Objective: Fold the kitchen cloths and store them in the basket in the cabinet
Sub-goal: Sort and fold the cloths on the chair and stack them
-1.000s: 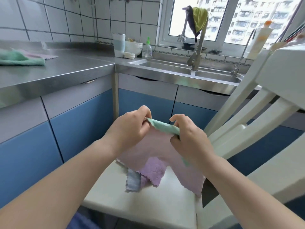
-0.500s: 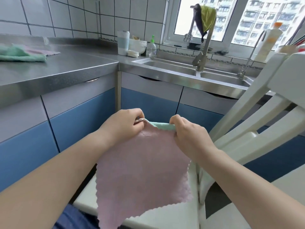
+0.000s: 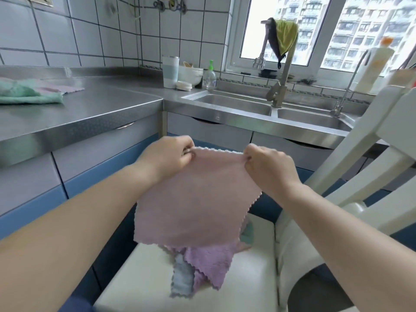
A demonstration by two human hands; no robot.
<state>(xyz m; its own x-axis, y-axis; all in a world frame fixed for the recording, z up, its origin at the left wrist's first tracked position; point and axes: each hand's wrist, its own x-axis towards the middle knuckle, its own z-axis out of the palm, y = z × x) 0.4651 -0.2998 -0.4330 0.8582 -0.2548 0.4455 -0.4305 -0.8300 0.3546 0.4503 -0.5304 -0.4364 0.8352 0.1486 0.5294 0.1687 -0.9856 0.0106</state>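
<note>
Cloth: we held the pink cloth in the air above the chair seat, hanging flat.
Fingers: left hand and right hand each pinched a top corner.
Axis: top edge ran level between them, both equally near.

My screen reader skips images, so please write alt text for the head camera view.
Both hands, left hand and right hand, pinch the top corners of a pink cloth, holding it spread above a white chair seat where purple and blue cloths lie. A steel counter and sink stand behind.
</note>
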